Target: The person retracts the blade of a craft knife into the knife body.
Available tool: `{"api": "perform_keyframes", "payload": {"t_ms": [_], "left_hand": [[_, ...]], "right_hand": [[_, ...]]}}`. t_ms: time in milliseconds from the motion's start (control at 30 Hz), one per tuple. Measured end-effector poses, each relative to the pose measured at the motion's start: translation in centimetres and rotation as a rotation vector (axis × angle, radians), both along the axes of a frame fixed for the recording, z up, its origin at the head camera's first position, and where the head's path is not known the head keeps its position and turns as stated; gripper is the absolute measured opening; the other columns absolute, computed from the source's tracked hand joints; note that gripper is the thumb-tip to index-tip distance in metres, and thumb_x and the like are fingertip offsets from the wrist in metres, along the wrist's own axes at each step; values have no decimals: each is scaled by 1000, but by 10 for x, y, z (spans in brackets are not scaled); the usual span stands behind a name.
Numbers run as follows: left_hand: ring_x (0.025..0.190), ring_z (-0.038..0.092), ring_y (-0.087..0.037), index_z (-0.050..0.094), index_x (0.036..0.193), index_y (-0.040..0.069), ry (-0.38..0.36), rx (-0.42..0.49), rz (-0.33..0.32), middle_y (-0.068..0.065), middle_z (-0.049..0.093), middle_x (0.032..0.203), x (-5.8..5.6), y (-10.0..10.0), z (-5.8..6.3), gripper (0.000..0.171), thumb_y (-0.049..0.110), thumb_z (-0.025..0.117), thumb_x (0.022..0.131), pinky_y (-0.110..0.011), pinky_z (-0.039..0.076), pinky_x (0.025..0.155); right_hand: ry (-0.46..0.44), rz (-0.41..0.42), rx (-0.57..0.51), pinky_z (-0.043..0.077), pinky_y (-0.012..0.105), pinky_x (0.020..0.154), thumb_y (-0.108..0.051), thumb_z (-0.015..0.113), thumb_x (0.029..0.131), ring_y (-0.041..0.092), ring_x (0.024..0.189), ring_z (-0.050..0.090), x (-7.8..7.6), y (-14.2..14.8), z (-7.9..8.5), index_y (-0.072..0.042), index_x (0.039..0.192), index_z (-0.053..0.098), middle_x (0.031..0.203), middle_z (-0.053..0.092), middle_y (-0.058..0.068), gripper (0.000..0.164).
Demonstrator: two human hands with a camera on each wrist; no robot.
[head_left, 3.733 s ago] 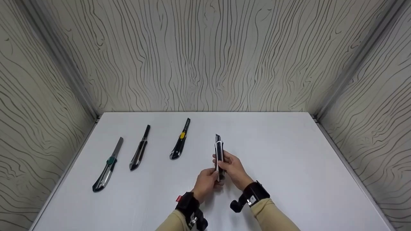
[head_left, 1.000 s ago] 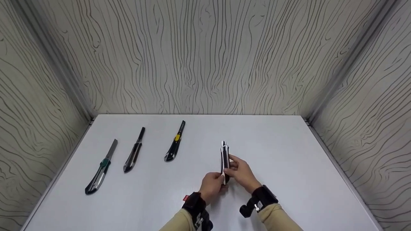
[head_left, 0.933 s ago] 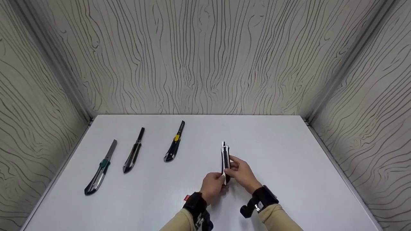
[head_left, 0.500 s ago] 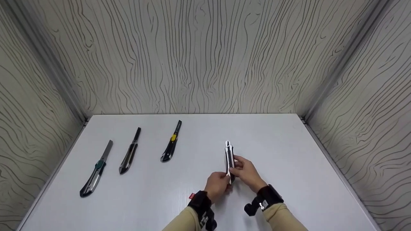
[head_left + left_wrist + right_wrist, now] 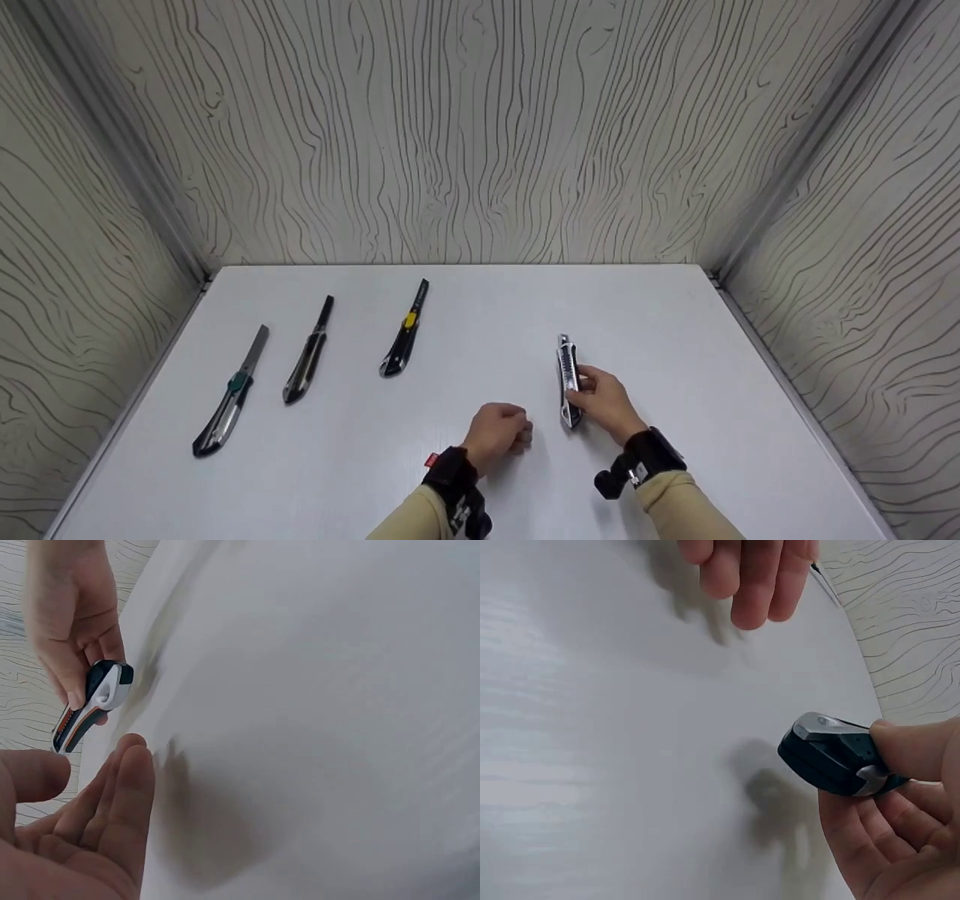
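In the head view, my right hand (image 5: 607, 401) grips a utility knife (image 5: 568, 379) by its side, thumb on the handle and tip pointing away from me. The knife is held above the white table, its rear end toward me in the right wrist view. White, black and orange parts of its handle show in the left wrist view. Only a short metal tip stands out at its front. My left hand (image 5: 496, 431) is to the left of the knife, apart from it. The left wrist view shows its fingers (image 5: 131, 795) loosely bent, thumb apart, holding nothing.
On the left of the white table (image 5: 480, 300) lie a teal-slider utility knife (image 5: 225, 412), a dark brown-and-silver one (image 5: 306, 364) and a black one with a yellow slider (image 5: 403, 337), blades pointing away. Wood-grain panels (image 5: 450, 150) surround the table's back and sides.
My left hand has let go of the knife's rear end and drawn back left. My right hand has carried the knife to the right. The three lying knives keep their places.
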State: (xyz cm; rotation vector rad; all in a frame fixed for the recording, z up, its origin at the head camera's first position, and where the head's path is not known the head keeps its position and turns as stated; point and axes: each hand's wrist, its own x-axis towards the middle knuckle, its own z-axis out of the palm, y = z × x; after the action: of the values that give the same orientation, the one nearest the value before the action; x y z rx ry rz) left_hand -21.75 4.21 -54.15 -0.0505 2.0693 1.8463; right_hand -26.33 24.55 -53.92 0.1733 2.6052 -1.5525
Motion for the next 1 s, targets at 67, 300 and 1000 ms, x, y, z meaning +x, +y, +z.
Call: {"api": "perform_keyframes", "payload": {"t_ms": [67, 300, 1000], "left_hand": [[75, 65, -15, 61, 118, -10, -6, 11, -1, -12, 70, 94, 0, -3, 0, 31, 8, 52, 95, -31, 58, 69], [78, 67, -16, 59, 120, -12, 8, 43, -11, -15, 71, 98, 2, -8, -1, 34, 9, 54, 94, -34, 59, 72], [83, 68, -15, 59, 124, -9, -7, -8, 9, -11, 71, 100, 2, -23, 3, 36, 12, 53, 95, -32, 58, 75]], "right_hand": [[8, 0, 62, 54, 26, 72, -2, 69, 84, 22, 93, 65, -1, 4, 1, 9, 133, 51, 110, 67, 22, 53], [-16, 6, 199, 53, 28, 68, -4, 67, 86, 23, 87, 67, -5, 17, 6, 11, 131, 52, 108, 66, 24, 50], [59, -29, 476, 55, 40, 72, -10, 65, 88, 26, 83, 68, -7, 23, 4, 8, 120, 61, 106, 69, 24, 37]]}}
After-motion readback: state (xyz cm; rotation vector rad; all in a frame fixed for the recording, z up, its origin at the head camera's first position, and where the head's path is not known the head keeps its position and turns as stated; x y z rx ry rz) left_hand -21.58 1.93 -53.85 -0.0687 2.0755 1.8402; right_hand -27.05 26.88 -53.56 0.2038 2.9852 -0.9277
